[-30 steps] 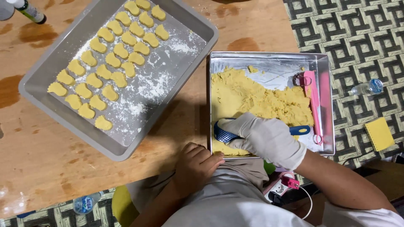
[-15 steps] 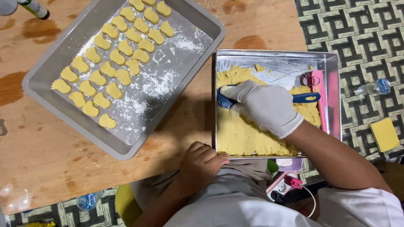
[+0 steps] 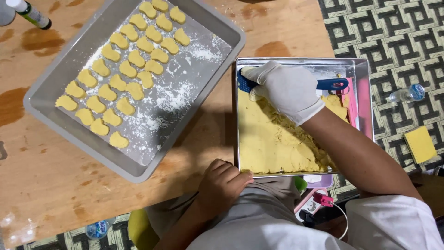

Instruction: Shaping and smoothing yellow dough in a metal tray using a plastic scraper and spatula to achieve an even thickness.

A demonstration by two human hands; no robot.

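Nearest to the person, the bare left hand (image 3: 222,183) rests on the counter (image 3: 51,185) edge, its fingers curled narrow with the thumb tip touching the near rim of the square metal pan (image 3: 365,99); it holds nothing. Beside the lap, below the pan's near edge, a small pink gadget with a white cord (image 3: 319,201) lies low down.

In the pan, a slab of yellow dough (image 3: 273,143) covers the left and near part of the floor. The right hand (image 3: 286,90), in a white glove, reaches over the dough to the pan's far left corner, its fingers wrapped round a blue-handled scraper (image 3: 333,84); the handle sticks out to the right of the glove and a dotted blue part shows at the left. A pink tool (image 3: 352,104) lies along the pan's right wall.

Farther left on the counter, well apart from the pan, sits a grey baking tray (image 3: 60,120) dusted with flour, carrying rows of small yellow cut-out biscuits (image 3: 125,69). On the patterned mat (image 3: 393,37) to the right lie a small clear bottle (image 3: 407,93) and a yellow sponge (image 3: 420,144). At the far left corner stands a green-and-white bottle (image 3: 30,13).
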